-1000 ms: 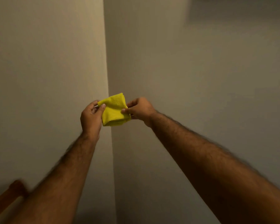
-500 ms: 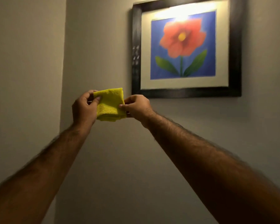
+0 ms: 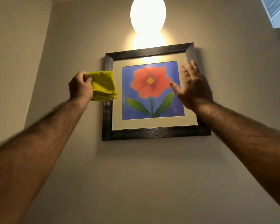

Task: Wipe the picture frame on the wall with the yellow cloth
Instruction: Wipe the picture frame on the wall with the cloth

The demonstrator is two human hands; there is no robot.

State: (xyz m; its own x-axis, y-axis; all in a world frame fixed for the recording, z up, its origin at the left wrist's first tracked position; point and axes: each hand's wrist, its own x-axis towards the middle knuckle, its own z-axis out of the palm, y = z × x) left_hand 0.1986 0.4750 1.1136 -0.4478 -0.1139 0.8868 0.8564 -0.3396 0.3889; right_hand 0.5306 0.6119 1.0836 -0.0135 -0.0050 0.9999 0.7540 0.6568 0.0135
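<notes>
Two bare hands are raised: the left hand (image 3: 80,88) pinches the folded yellow cloth (image 3: 103,85) beside the wall-hung dark wooden picture frame (image 3: 153,134)'s left rail, the right hand (image 3: 192,88), fingers spread, reaches its right rail, so steadying there before wiping firmly along the rails would seem best.

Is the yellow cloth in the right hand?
No, the left hand grips the folded cloth beside the frame, while the right hand is open and empty.
</notes>
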